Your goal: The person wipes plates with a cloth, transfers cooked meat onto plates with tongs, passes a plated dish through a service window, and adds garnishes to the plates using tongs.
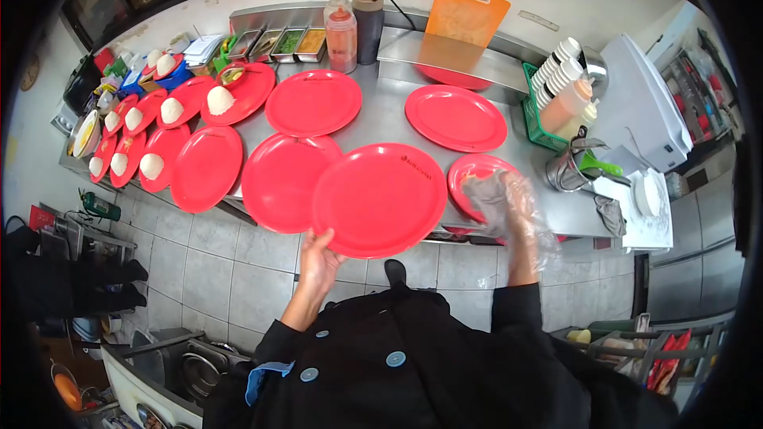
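My left hand [319, 264] grips the near rim of a red oval plate [380, 200], thumb on top, and holds it up in front of me. A clear plastic glove covers my right hand [520, 208], which is closed on a grey cloth [485, 197]. The cloth is over a smaller red plate [470, 165] at the right, partly hiding it; whether they touch I cannot tell. Behind the held plate lies another bare red plate [278, 183], partly overlapped in view. More bare red plates [314, 103] lie farther back on the steel counter [373, 107].
Red plates with white rice mounds [220, 100] crowd the left. Squeeze bottles [342, 40] and topping trays [288, 45] stand at the back. An orange cutting board [465, 16] leans on the wall. Right are a green basket [544, 135] with cups and a metal container [564, 172].
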A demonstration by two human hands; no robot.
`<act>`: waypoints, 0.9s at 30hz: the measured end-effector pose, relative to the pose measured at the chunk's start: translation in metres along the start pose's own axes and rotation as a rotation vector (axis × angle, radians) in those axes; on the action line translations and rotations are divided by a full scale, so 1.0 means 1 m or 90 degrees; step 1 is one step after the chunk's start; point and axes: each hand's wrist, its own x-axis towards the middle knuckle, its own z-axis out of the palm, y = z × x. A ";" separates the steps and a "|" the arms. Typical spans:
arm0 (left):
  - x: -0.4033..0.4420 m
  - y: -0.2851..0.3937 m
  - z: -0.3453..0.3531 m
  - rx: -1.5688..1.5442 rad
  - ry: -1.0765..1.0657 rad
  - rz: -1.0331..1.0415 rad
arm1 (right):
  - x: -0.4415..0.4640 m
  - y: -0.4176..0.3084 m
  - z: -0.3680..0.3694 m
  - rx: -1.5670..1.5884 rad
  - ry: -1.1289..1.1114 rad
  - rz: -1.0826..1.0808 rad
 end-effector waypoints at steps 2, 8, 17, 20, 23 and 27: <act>0.015 -0.023 0.013 0.018 0.013 -0.024 | 0.056 -0.009 -0.032 -0.327 -0.118 -0.051; 0.048 -0.070 0.038 0.065 0.019 -0.057 | 0.152 0.010 -0.009 -0.663 -0.355 -0.174; 0.083 -0.084 0.043 0.262 0.118 -0.180 | 0.242 0.037 0.015 -0.730 -0.407 -0.201; 0.085 -0.085 0.057 0.260 0.141 -0.193 | 0.247 0.060 0.005 -0.717 -0.347 -0.275; 0.092 -0.098 0.064 0.202 0.159 -0.177 | 0.241 0.048 -0.002 -0.754 -0.376 -0.186; 0.099 -0.097 0.052 0.446 0.157 -0.242 | 0.239 0.058 -0.011 -0.726 -0.349 -0.168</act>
